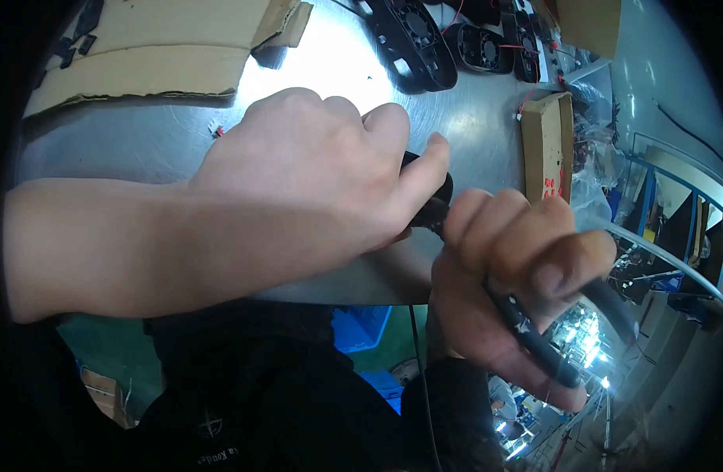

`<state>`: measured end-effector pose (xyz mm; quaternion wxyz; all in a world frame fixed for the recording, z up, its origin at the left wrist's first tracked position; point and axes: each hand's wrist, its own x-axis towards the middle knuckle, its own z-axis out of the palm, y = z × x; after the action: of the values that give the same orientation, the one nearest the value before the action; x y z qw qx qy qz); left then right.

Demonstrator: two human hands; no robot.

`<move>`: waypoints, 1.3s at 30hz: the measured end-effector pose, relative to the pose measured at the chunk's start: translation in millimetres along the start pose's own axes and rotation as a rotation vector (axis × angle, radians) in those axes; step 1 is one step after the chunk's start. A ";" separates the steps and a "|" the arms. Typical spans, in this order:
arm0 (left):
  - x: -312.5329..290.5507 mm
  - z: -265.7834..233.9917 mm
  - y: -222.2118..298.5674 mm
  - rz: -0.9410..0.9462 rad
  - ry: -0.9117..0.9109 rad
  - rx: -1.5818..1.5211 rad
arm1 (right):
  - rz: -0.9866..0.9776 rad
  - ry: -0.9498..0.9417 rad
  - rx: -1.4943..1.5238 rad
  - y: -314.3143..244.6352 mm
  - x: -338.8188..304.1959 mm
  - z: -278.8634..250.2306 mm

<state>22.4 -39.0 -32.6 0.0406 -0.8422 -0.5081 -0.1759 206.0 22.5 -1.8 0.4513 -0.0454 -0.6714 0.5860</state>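
My left hand (314, 157) reaches across from the left side, back of the hand up, fingers curled closed round a black part (448, 189). Most of that part is hidden, so its full shape does not show. Just right of it my right hand (511, 259) is closed on pliers with dark handles (534, 338). The handles stick out toward the lower right, one on each side of the fingers. The jaws point toward the black part; whether they touch it I cannot tell.
Black housings with fans (415, 47) and red wires lie at the back of the shiny metal table (479, 118). Brown cardboard (141, 67) with small black pieces is at far left. An open cardboard box (544, 149) stands right, beside clear plastic bags (593, 169). A blue crate (360, 326) sits below.
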 end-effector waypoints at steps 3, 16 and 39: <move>2.0 -0.1 1.3 -0.025 -0.022 0.006 | -0.023 -0.027 -0.052 3.7 -1.2 -4.6; 13.0 14.4 -12.1 -0.064 -0.030 -0.137 | 0.174 0.013 0.100 8.2 13.1 -9.1; 24.8 23.7 -40.0 0.159 0.041 -0.215 | 0.463 -0.275 0.615 32.0 43.0 -62.5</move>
<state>4.2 6.9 -50.8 -0.0256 -0.8754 -0.4171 -0.2430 206.9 104.4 -10.4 0.2060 0.0206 -0.4909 0.8463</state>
